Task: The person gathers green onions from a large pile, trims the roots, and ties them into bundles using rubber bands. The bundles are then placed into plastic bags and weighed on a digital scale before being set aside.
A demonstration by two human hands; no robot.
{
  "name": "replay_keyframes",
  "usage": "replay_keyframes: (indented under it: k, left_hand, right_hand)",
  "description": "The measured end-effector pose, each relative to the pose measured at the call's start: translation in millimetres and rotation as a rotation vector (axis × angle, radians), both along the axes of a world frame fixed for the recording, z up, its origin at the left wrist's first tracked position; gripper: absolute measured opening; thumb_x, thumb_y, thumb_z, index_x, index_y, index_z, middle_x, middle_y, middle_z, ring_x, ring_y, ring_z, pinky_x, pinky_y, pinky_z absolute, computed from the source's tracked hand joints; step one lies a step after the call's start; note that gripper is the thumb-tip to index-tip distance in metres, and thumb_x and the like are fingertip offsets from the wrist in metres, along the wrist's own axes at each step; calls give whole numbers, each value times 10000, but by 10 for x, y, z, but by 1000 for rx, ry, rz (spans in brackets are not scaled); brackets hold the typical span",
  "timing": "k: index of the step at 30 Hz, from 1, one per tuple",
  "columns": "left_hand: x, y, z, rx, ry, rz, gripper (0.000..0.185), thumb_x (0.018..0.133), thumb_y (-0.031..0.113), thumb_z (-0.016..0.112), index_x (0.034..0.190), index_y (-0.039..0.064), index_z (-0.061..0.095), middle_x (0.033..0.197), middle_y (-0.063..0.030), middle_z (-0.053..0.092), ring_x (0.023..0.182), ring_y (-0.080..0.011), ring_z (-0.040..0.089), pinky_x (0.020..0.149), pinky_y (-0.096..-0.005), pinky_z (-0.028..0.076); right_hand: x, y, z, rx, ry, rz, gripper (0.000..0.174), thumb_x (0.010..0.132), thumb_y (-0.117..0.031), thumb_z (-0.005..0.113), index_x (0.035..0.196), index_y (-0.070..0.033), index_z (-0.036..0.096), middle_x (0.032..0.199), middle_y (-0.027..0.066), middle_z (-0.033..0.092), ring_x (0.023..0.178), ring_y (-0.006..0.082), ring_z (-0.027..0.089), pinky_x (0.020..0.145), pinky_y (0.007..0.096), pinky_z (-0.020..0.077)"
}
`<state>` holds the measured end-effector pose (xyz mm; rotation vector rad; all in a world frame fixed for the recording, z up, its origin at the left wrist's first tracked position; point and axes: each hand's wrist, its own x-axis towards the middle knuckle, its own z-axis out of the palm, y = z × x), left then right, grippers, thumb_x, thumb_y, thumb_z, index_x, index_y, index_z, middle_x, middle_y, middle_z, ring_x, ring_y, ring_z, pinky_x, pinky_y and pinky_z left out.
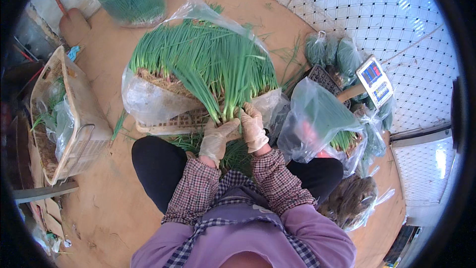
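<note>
Both my hands wear pale, thin gloves and meet in front of my lap. My left hand [216, 138] grips the white root ends of a small bunch of green onions [238, 89], whose leaves fan out away from me. Against the bunch's right side, my right hand [253, 126] has its thumb and fingers closed on the stems. Just beyond stands a plastic crate [173, 123] with a clear plastic liner [143, 89]. Densely packed green onions [189, 50] fill it, some roots showing brown at the left. Loose green onions [236, 158] lie between my knees.
At right, a clear bag of green onions [312, 108] sits beside a scale display [375, 81]. Filled bags [347, 57] line the tiled wall; a bag of brown matter [349, 201] lies nearer. Left are a tilted crate [87, 145] and a shovel [74, 26]. Bagged greens [134, 0] stand behind.
</note>
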<state>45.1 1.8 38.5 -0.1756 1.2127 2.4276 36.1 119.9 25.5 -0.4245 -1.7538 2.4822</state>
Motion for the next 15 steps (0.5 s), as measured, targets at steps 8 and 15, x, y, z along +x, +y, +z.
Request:
replay_keyframes:
  k: [8, 15]
  left_hand:
    - [82, -140, -107, 192, -64, 46, 393, 774, 38, 624, 1157, 42, 537, 1054, -65, 610, 921, -182, 604, 816, -325, 514]
    - [36, -198, -139, 129, -18, 132, 409, 740, 5, 652, 1134, 37, 548, 1031, -85, 619, 853, -185, 623, 728, -311, 533]
  right_hand:
    - [96, 155, 293, 569, 217, -65, 380, 823, -63, 552, 1199, -47, 498, 1049, 92, 553, 819, 118, 527, 652, 229, 451]
    - [19, 41, 658, 1427, 394, 388, 251, 743, -86, 556, 991, -82, 593, 912, 161, 576, 863, 286, 594, 680, 420, 488]
